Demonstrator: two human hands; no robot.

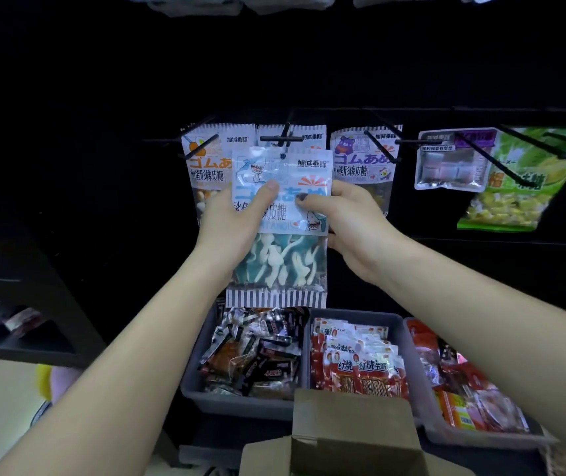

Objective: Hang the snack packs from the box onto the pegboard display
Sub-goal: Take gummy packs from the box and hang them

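A blue shark gummy pack [279, 262] is held upright in front of the black pegboard [103, 166]. My left hand [237, 218] grips its left edge with the thumb across the front. My right hand [343, 218] pinches its right edge. The pack's top hole sits just below the tip of a black peg [279, 139], where a like pack hangs behind. The open cardboard box [350, 438] stands at the bottom of the view, below my arms.
More packs hang on neighbouring pegs: an orange-print one [206, 159], a bear one [364, 156], a clear pack [453, 163] and a green one [521, 187]. Grey bins of small snacks [247, 403] [357, 365] sit under the pegs. A dark shelf [17, 348] juts out left.
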